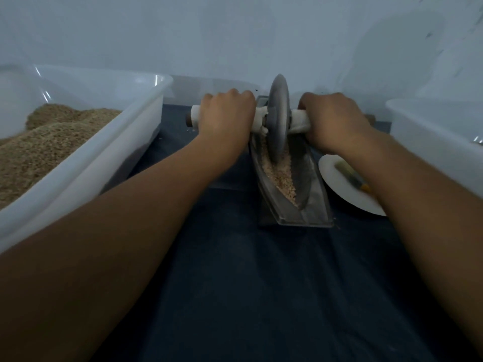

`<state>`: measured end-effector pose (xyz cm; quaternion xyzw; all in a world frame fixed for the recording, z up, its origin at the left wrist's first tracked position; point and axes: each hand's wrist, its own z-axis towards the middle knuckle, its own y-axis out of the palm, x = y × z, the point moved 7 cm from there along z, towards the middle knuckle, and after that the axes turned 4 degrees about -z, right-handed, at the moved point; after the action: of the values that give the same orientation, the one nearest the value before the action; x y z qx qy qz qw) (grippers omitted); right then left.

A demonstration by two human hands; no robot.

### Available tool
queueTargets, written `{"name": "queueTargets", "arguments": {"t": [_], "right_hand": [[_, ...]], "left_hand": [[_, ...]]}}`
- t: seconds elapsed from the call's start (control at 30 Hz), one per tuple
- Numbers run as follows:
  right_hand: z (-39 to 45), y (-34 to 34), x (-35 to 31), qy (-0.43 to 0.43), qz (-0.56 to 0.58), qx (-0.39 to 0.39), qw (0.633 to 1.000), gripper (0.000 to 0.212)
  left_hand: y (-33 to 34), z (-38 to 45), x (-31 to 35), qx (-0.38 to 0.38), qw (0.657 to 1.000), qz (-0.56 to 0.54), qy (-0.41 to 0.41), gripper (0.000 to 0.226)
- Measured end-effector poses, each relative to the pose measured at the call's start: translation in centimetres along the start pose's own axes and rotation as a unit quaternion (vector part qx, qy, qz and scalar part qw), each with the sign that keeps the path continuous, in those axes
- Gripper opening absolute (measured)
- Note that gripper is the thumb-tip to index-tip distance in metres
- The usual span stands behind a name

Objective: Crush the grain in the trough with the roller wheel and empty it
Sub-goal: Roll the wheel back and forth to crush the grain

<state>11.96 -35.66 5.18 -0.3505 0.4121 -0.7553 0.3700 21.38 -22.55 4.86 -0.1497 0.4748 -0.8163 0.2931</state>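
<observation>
I see my left hand (226, 114) and right hand (331, 118) gripping the roller wheel (279, 118) handles, wheel upright in the grain (283, 178) in the trough (290, 202).

Roller wheel standing in the grain trough between two gripping hands

A thin grey metal disc wheel (279, 118) is standing upright on edge between the left hand (226, 116) and the right hand (332, 118), its white-wrapped axle handle (258, 121) running sideways through both fists. Its lower rim is sitting in pale, coarse crushed grain (283, 178), which is lying along the bottom of a long, narrow, boat-shaped grey metal trough (292, 205). The trough is resting on the dark blue surface, stretching from under the hands back toward the person, tapering to a point at its near end.
</observation>
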Motion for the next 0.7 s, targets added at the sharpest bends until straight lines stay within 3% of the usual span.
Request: {"name": "queueTargets", "arguments": {"t": [0.17,0.27,0.47,0.6,0.7], "right_hand": [[0.0,-0.7,-0.4,0.009,0.002,0.064,0.998,0.027],[0.0,-0.6,-0.4,0.012,-0.003,0.049,0.999,0.028],[-0.6,-0.7,-0.3,0.0,-0.009,-0.101,0.995,0.03],[-1.6,-1.4,-0.3,0.004,-0.022,-0.204,0.979,0.034],[-2.2,-1.6,-0.4,-0.004,-0.037,-0.268,0.963,0.025]], "left_hand": [[0.0,0.0,-0.3,0.043,0.999,-0.003,0.009,0.019],[0.1,-0.1,-0.3,0.044,0.999,0.0,0.013,0.02],[-0.1,-0.1,0.0,-0.012,1.0,0.018,0.004,0.027],[-0.1,-0.2,0.2,-0.08,0.997,0.011,0.005,0.027],[-0.1,-0.6,0.2,-0.154,0.988,0.014,0.011,0.023]]}}
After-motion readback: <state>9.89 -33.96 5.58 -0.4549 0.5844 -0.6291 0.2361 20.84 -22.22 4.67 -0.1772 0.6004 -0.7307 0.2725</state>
